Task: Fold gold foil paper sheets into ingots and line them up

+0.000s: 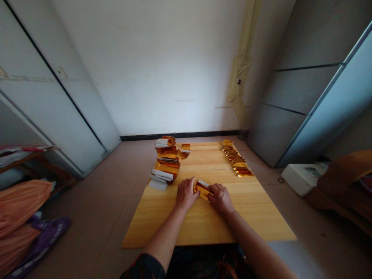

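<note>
Both my left hand (186,193) and my right hand (221,198) press from either side on a small folded piece of gold foil paper (201,192) with a white paper strip along its far edge. It lies on a pale wooden board (203,228). Loose gold-and-white paper sheets stand in curled stacks (167,168) at the board's far left. A row of small folded gold foil pieces (236,160) runs along the far right. Both hands are well apart from these.
Tall grey cabinets (308,93) and white sliding doors (55,93) flank a white wall. A white box (303,178) sits on the floor at right beside a brown cloth. Orange and purple bags (20,217) lie at lower left. Tiled floor surrounds the board.
</note>
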`<state>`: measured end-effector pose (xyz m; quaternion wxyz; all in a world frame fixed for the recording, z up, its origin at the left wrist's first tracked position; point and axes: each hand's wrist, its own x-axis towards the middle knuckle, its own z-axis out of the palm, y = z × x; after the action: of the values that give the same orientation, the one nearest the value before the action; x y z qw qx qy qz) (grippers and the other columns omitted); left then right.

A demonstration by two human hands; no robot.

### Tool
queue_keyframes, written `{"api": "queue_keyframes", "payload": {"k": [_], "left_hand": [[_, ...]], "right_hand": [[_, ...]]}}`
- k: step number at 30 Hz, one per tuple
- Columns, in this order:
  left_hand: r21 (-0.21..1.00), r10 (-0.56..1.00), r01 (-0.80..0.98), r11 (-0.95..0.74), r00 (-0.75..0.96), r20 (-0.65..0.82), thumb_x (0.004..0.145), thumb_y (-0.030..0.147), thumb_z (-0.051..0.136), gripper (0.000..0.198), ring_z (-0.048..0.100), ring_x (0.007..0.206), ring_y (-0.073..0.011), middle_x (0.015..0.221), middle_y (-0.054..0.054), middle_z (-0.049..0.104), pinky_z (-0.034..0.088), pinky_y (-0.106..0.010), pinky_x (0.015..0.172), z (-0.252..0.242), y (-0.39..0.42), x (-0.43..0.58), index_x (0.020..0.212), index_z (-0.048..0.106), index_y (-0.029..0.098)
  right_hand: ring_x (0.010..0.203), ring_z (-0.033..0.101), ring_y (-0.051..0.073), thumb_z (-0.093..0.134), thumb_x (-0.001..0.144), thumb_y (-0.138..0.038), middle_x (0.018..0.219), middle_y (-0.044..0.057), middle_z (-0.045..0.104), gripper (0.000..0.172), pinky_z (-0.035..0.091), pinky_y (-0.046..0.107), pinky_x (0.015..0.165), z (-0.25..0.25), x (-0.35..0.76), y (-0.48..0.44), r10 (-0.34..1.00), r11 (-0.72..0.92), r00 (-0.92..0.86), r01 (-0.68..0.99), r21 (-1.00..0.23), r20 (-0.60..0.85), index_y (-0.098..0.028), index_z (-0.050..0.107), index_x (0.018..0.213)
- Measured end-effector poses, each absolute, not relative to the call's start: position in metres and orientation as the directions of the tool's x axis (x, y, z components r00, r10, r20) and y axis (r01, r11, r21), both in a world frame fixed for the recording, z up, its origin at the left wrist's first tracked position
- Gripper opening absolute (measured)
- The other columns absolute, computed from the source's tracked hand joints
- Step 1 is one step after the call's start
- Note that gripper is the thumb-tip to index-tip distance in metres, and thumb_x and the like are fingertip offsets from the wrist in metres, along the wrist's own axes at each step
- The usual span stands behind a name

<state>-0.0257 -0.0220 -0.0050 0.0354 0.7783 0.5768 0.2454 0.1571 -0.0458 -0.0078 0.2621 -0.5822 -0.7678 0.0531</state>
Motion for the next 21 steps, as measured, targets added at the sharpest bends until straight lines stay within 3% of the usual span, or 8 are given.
{"api": "queue_keyframes", "payload": {"k": [5,12,21], "left_hand": [[0.332,0.89,0.845,-0.419,0.31,0.334,0.079,0.024,0.062,0.054,0.05,0.102,-0.0217,0.108,-0.005,0.057,0.038,-0.035,0.09,0.0,-0.025,-0.029,0.13,0.046,0.029],[0.317,0.88,0.837,-0.445,0.342,0.331,0.08,0.019,0.059,0.029,0.048,0.104,-0.0212,0.111,-0.005,0.053,0.039,-0.035,0.089,0.0,-0.025,-0.029,0.107,0.065,0.029],[0.272,0.868,0.848,-0.455,0.354,0.35,0.079,0.02,0.061,0.022,0.049,0.097,-0.0198,0.099,-0.004,0.056,0.039,-0.034,0.083,-0.001,-0.025,-0.028,0.097,0.07,0.029]], "right_hand": [[0.08,0.053,0.016,0.057,0.085,-0.031,0.082,0.005,0.063,0.014,0.029,0.026,0.07,-0.001,0.155,-0.05,0.908,0.343,-0.218,0.877,-0.335,0.358,-0.02,0.066,0.082],[0.083,0.052,0.018,0.057,0.087,-0.038,0.086,0.005,0.063,0.02,0.029,0.027,0.071,0.001,0.154,-0.053,0.899,0.365,-0.269,0.896,-0.254,0.345,-0.021,0.066,0.082],[0.091,0.049,0.018,0.055,0.087,-0.025,0.094,0.004,0.062,0.012,0.031,0.028,0.076,0.004,0.157,-0.058,0.92,0.356,-0.302,0.911,-0.207,0.251,-0.023,0.067,0.089]]}}
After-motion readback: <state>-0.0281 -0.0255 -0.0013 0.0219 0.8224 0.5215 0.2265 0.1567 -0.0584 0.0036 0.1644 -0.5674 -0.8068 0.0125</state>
